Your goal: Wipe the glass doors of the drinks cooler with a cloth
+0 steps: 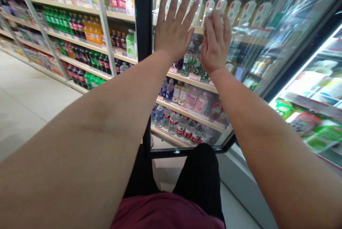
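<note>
Both arms reach up to the glass door (240, 57) of a display cooler, which stands open with its black frame (145, 40) around it. My left hand (173, 31) is spread wide, palm towards the glass near the frame's left side. To its right, my right hand (217, 41) is closed against the pane, fingers bent and pressed together. Whatever may be under those fingers is hidden. Tall bottles with white labels (236, 11) show in the glass behind the hands; I cannot tell which are reflections.
On the left run shelves (80, 41) of bottled drinks. The lit cooler interior (307, 107) at right holds green and red packages. Below the door are my knees (204, 164) in black trousers. Pale floor tiles (32, 97) lie at left.
</note>
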`<state>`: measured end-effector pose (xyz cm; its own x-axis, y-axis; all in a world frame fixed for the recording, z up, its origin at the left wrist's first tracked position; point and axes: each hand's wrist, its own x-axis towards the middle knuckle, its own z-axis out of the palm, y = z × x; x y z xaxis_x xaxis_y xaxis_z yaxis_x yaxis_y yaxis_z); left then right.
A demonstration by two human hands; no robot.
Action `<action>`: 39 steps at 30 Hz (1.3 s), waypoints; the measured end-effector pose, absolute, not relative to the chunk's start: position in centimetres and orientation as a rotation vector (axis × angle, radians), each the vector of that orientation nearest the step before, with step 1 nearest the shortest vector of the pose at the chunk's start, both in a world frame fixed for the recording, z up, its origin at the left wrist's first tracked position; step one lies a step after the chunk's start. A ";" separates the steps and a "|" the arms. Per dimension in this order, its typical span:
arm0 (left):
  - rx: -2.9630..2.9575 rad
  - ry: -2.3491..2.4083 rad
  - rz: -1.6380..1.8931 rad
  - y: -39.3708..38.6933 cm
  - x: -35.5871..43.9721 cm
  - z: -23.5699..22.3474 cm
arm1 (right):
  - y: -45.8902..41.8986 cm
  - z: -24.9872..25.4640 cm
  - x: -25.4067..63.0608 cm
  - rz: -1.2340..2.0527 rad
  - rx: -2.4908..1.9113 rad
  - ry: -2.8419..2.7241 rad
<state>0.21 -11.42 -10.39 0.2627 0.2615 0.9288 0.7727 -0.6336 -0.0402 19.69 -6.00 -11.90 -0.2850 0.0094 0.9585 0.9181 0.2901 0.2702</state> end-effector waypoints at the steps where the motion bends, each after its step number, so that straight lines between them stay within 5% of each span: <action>1: -2.022 -0.950 -1.340 -11.4 0.2 -10.4 | -6.2 -12.0 19.7 -1.178 -0.857 -1.641; 8: -1.968 -0.951 -1.234 -11.3 0.5 -10.5 | -3.7 -11.9 20.3 -1.008 -0.868 -1.244; 15: -1.998 -0.986 -1.238 -11.5 0.7 -10.2 | -4.4 -12.9 20.3 -1.064 -0.851 -1.686; 22: -1.947 -1.014 -1.175 -11.2 0.6 -10.3 | -4.5 -12.5 20.3 -0.829 -0.963 -1.439; 28: -1.969 -0.991 -1.205 -11.4 0.7 -10.5 | -7.7 -13.3 19.5 -0.898 -1.037 -1.758; 39: -2.130 -0.912 -1.414 -11.6 0.2 -10.3 | -5.4 -12.5 19.4 -0.916 -1.033 -1.446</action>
<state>0.20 -11.56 -10.31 0.2663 0.2878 0.9199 0.7195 -0.6944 0.0090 19.38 -5.41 -12.54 -0.0375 0.1122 0.9930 0.9458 0.3248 -0.0010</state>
